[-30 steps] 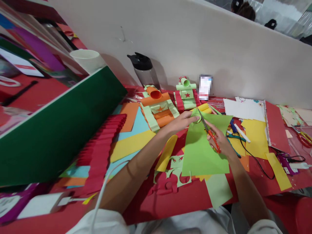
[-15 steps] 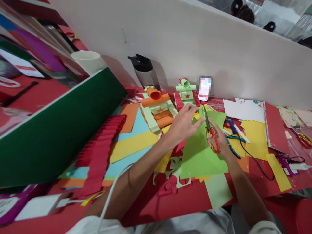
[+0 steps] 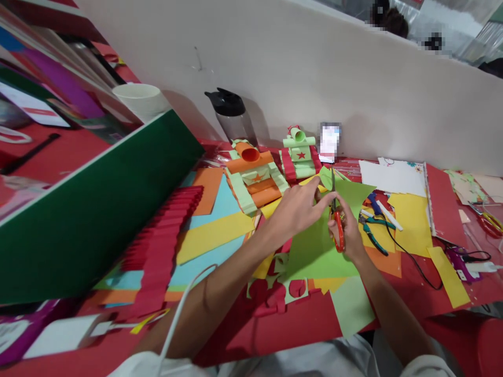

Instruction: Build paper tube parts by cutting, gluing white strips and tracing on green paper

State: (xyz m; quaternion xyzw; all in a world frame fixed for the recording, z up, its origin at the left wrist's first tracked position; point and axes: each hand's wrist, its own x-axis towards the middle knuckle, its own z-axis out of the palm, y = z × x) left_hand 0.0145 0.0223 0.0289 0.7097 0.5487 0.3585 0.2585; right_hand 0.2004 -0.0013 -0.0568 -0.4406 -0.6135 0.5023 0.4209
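Note:
My right hand [image 3: 348,230] is closed round the red handles of a pair of scissors [image 3: 338,230]. Their blades point away from me and lie across the far part of a green paper sheet [image 3: 314,254]. My left hand [image 3: 301,207] grips that sheet near its top left, close to the blades, where a curved flap of paper stands up. Beyond my left hand are an orange and pale green paper model [image 3: 257,178] with a star and a smaller green and red one [image 3: 301,153]. Cut paper scraps [image 3: 281,264] lie below the sheet.
A green board [image 3: 106,209] slants along the left, with folded red paper [image 3: 161,246] beside it. A dark-lidded bottle [image 3: 231,112] and a phone [image 3: 329,142] stand by the white partition [image 3: 275,68]. Pliers [image 3: 375,238] and yellow paper [image 3: 412,225] lie at the right.
The green sheet has turned and shifted slightly left at its lower end. The scissors have swung more upright, and my left hand has come a little nearer to me.

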